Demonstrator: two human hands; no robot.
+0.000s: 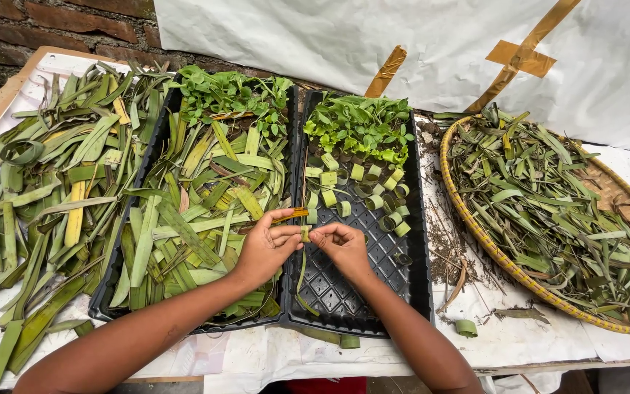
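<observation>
My left hand [265, 246] and my right hand [342, 244] meet over the near part of a black seedling tray [410, 284]. Together they pinch a long green leaf strip [302, 273]; its top is curled between my fingertips and its tail hangs down toward the tray's front. Several small rolled leaf rings [373, 197] stand in the tray's cells just beyond my hands. Behind them, green seedlings [362, 128] fill the far end of that tray.
A second black tray [107, 306] at left holds cut leaf strips [191, 219] and seedlings [231, 91]. Loose long leaves [38, 190] cover the table's left side. A round woven basket [475, 226] of leaf scraps sits right. One leaf ring [466, 327] lies near the front edge.
</observation>
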